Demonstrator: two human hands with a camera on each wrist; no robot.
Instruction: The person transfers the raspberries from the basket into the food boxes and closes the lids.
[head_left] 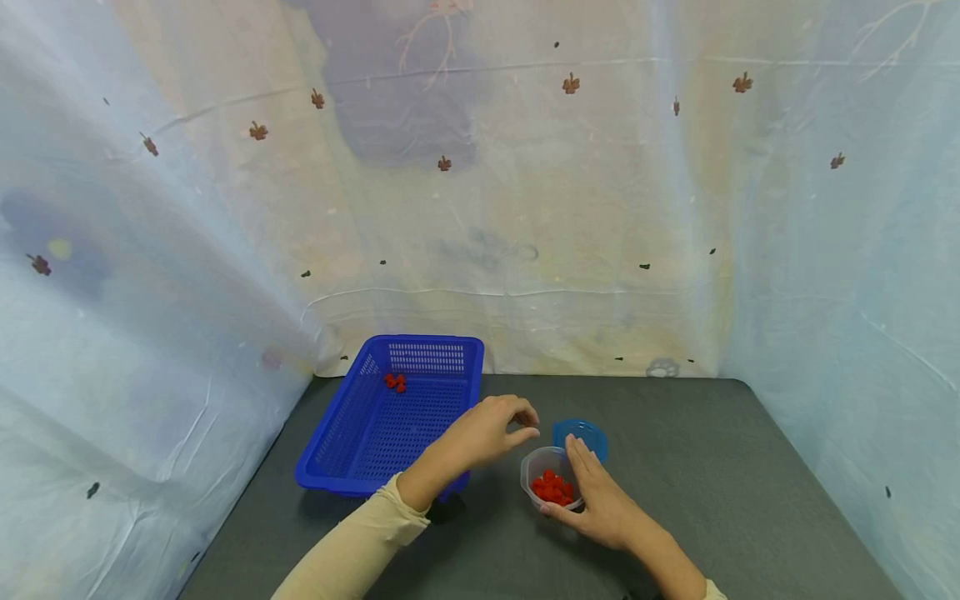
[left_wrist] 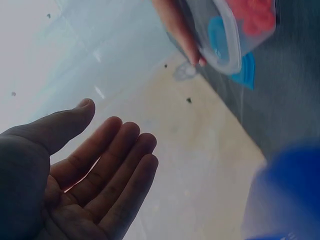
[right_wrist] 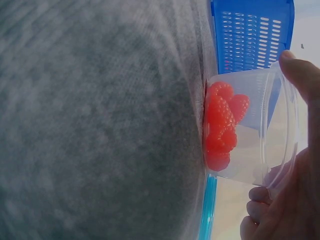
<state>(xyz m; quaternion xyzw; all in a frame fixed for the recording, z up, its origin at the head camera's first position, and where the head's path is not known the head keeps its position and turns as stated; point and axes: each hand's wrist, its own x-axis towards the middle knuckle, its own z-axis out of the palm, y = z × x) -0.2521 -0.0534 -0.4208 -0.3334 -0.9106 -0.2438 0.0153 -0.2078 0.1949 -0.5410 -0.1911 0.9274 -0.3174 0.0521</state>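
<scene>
A clear plastic container (head_left: 532,468) stands on the table with several raspberries (head_left: 551,487) in its bottom. My right hand (head_left: 606,505) grips it across the rim; in the right wrist view the thumb lies on one side and the fingers bend round the other. Between the blue basket (head_left: 327,457) and the container, my left hand (head_left: 489,429) hovers with relaxed fingers, holding nothing. Its palm shows bare in the left wrist view. Several more raspberries (head_left: 395,382) lie in the basket's far left corner. Just behind the container is a blue lid (head_left: 589,435).
The dark grey table (head_left: 720,475) carries all of these things. A pale patterned cloth (head_left: 525,208) hangs behind it and along both sides. The basket's raised walls stand left of the left hand.
</scene>
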